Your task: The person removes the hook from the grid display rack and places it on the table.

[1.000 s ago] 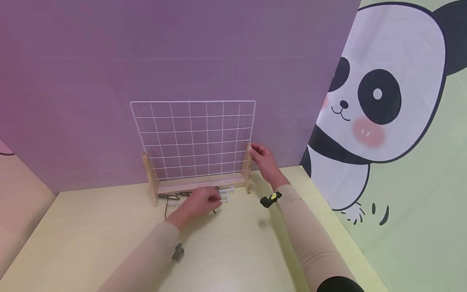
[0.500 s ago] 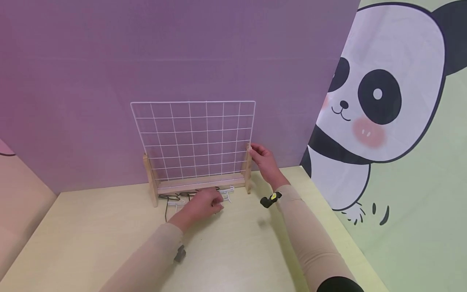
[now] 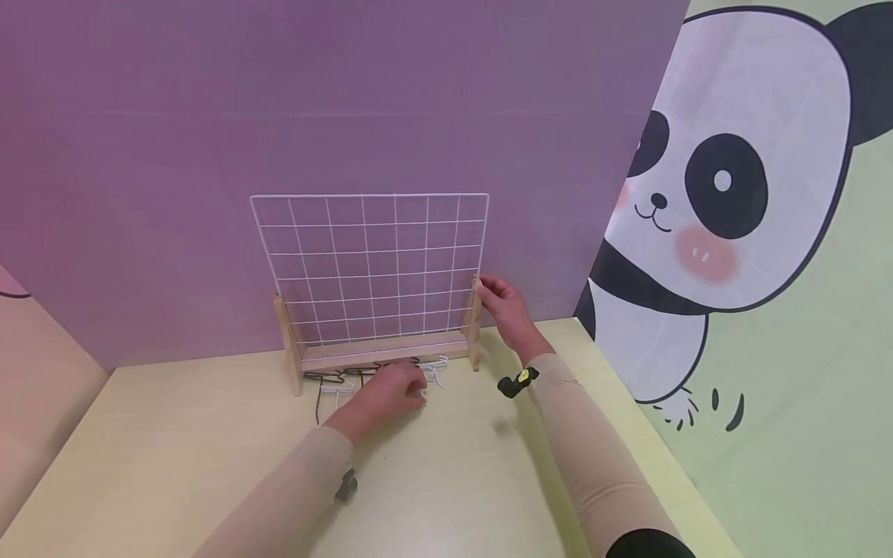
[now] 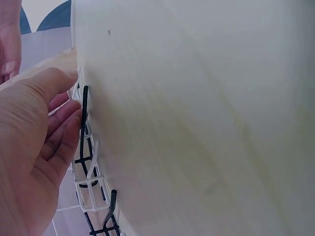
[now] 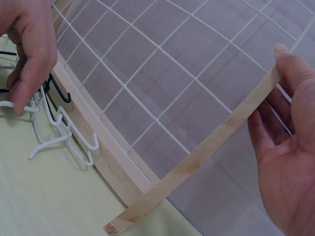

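A white wire grid panel (image 3: pixel 377 256) stands upright in a wooden stand (image 3: pixel 384 349) near the back of the table. My right hand (image 3: pixel 511 312) grips the top of the stand's right upright (image 5: pixel 211 140), with the thumb by the grid's edge. Low in front of the stand, my left hand (image 3: pixel 391 391) pinches a white wire hook (image 5: pixel 11 104); most of that hook is hidden behind the fingers. White hooks (image 5: pixel 64 132) and black hooks (image 3: pixel 324 378) lie in a row along the stand's base, partly behind the left hand.
The pale wooden table (image 3: pixel 432 496) spreads out in front of the stand. Close behind it rises a purple wall (image 3: pixel 377 116). On the right, a wall with a panda picture (image 3: pixel 725 170) borders the table.
My left hand has shifted slightly to the right and towards me among the hooks. The right hand, the grid and the stand stay in place.
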Demonstrator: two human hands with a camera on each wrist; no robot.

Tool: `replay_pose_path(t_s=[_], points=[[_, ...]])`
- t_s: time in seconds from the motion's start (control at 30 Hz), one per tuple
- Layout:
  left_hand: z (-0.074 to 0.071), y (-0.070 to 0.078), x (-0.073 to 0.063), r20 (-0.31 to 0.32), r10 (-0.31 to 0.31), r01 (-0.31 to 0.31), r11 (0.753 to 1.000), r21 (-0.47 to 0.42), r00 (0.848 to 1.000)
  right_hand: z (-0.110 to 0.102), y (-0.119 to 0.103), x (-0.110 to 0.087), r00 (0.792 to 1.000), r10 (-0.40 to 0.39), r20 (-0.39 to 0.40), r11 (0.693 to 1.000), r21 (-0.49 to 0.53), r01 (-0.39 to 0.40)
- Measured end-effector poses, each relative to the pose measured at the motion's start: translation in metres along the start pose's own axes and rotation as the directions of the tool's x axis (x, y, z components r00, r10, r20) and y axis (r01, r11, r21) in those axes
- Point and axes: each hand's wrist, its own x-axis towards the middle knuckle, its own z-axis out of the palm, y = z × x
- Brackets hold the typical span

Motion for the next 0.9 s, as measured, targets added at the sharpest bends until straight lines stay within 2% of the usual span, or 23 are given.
replay_pose_path(t_s=[0.33, 0.77, 0.9], points=[[-0.0008, 0.0017, -0.0005, 0.026, -0.018, 0.018, 1.000, -0.017, 1.000, -0.0005, 0.0009, 0.0003, 1.000, -0.007, 0.001, 1.000, 0.010, 0.007], [-0.0062, 0.0068, -0.0057, 0.013, -0.042, 0.043, 0.996, -0.083, 0.999, -0.0015, 0.0014, 0.0016, 1.000, -0.016, 0.003, 1.000, 0.024, 0.016], [-0.0096, 0.0087, -0.0080, 0.006, -0.022, 0.022, 0.996, -0.084, 1.000, -0.0013, 0.0002, 0.0008, 1.000, -0.015, 0.007, 1.000, 0.018, 0.015]])
